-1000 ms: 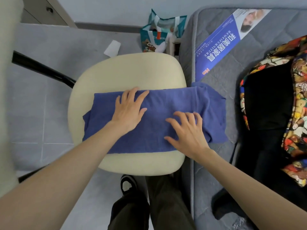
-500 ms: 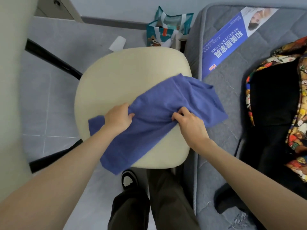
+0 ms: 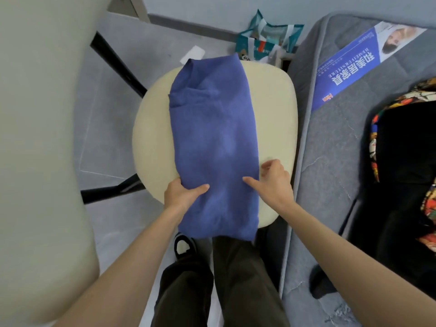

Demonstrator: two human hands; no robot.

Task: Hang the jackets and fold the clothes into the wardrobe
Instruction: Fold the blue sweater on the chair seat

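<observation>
Along the right side runs a grey mattress point(image 3: 342, 142), its edge just beside the cream chair seat point(image 3: 153, 138). A black jacket with a bright patterned lining point(image 3: 401, 161) lies on the mattress, well apart from the seat. The folded blue garment point(image 3: 212, 128) lies lengthwise down the middle of the seat; its far end reaches the back edge and its near end hangs over the front edge above the person's legs. Bare seat shows on both sides of it, and grey floor point(image 3: 113, 128) lies open to the left. A teal bag point(image 3: 266, 41) stands on the floor behind the seat, its contents unclear. The left grip point(image 3: 182, 194) pinches the garment's left edge, thumb on top. The right grip point(image 3: 274, 182) lays its thumb on the right edge with fingers curled beside it; whether it holds the cloth I cannot tell.
</observation>
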